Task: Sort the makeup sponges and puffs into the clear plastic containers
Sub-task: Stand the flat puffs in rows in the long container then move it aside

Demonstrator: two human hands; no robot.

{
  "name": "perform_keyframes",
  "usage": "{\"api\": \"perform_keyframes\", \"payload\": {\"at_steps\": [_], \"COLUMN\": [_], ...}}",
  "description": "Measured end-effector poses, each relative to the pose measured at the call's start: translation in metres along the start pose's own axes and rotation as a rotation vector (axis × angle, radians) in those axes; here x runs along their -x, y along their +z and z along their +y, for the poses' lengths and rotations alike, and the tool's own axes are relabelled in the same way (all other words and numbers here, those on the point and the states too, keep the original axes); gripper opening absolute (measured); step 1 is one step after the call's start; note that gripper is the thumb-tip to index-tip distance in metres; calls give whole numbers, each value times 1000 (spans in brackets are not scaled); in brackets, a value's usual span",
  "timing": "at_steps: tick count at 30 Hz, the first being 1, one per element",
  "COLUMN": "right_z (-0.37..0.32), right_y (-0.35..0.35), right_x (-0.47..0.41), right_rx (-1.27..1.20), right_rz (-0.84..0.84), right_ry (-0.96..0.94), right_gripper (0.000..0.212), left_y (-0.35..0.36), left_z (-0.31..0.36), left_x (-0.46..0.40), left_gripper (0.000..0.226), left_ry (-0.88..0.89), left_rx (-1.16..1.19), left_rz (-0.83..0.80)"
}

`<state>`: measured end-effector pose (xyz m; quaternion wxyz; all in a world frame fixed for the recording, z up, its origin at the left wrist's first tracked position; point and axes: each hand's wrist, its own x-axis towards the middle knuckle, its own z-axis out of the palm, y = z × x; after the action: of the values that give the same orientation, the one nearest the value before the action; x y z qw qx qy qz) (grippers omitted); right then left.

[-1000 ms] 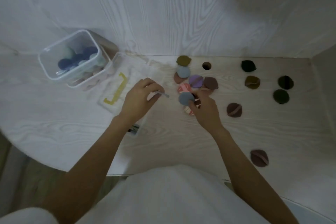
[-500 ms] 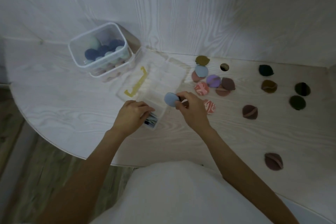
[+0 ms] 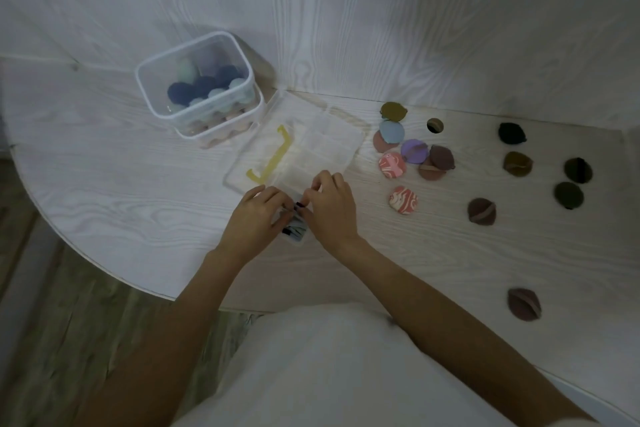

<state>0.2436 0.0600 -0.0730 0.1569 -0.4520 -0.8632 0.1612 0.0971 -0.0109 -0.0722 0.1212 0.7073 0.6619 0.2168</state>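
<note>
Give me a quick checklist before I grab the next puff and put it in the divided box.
1. Divided box open: ok.
2. Near-corner compartment has room: cannot tell, both hands cover it.
3. Right hand free to reach: not ok, fingers curled at that compartment.
4. Left hand steadying the box: ok, it rests at the near corner.
5. Next puff clear to grab: ok, pink marbled puff lies alone.

Pale wood-grain table (image 3: 138, 204); clear glossy plastic containers (image 3: 194, 80).
</note>
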Motion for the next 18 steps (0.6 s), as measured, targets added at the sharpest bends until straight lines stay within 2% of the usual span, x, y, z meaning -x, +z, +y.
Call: {"api": "perform_keyframes", "payload": {"at_steps": [3, 5, 7, 9, 11, 14, 17, 18], "right_z": [6, 16, 32, 56, 88, 127, 141, 143], "right_y": [-1, -10, -25, -41, -48, -47, -42, -41], "right_x": [-2, -4, -9, -18, -31, -60, -77, -80], "right_rx": [-57, -125, -226, -291, -246, -60, 72, 104], "right_rz": [-44, -80, -30, 102, 152, -50, -293, -326], "right_ry": [-69, -121, -25, 148, 285, 326, 291, 285], "right_gripper": [4, 7, 12, 14, 15, 24, 28, 28], "left_y": [0, -1, -1, 0, 4, 8, 11, 12], "left_z": [-1, 0, 2, 3, 6, 11, 13, 13], "left_x": [-1, -3, -6, -9, -12, -19, -20, -20], "left_gripper": [21, 28, 30, 31, 29, 18, 17, 18], "left_ry": [-21, -2, 0, -20, -26, -27, -31, -39], "left_rx": [-38, -58, -50, -41, -46, -65, -78, -79], "left_rz": [-62, -87, -86, -77, -62, -40, -24, -20]}}
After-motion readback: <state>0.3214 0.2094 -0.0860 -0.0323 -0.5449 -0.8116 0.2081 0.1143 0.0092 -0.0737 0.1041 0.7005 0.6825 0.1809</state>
